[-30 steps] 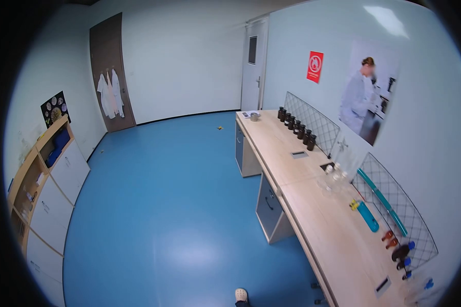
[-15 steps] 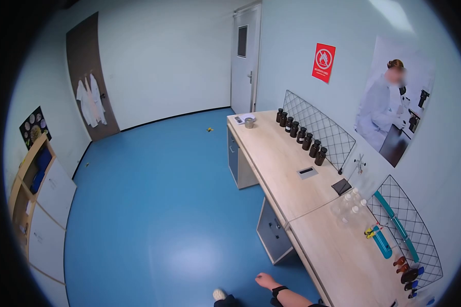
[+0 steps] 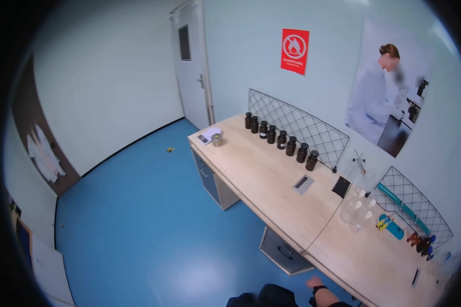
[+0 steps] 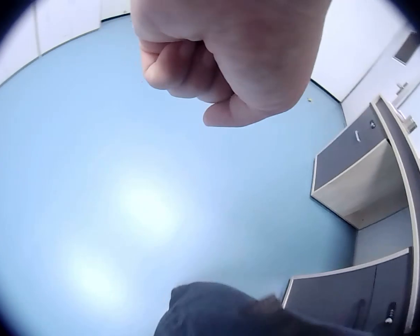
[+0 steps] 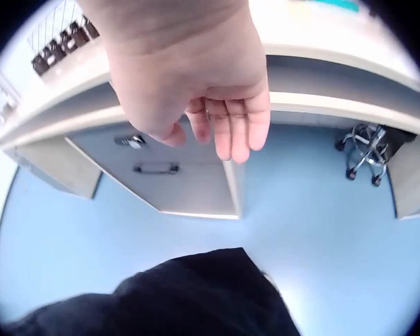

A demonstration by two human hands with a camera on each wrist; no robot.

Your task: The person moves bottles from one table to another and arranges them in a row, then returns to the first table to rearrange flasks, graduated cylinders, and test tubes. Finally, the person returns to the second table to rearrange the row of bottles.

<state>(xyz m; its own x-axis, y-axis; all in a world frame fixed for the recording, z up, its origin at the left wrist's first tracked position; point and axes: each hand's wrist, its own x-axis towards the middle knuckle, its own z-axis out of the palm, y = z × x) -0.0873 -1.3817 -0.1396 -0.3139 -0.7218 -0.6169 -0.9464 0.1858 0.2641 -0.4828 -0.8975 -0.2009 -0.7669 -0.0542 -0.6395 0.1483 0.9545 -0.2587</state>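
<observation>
In the left wrist view my left hand hangs above the blue floor, its fingers loosely curled with nothing in them. My right hand shows low in the head view, beside the front edge of the wooden bench. Its fingers hang relaxed and hold nothing in the right wrist view, in front of a grey cabinet. On the bench a row of dark brown bottles lines the wire rack. Nearer stand several clear bottles with white caps, next to a teal tray.
A white scale and a metal tin are at the bench's far end. The bench edge and a cabinet border the floor on the right. Under the bench is a wheeled stool. Brown and blue-topped items stand farther right.
The head view has turned right and come closer to the bench. My right hand, out of view a second ago, has come in at the bottom beside the bench.
</observation>
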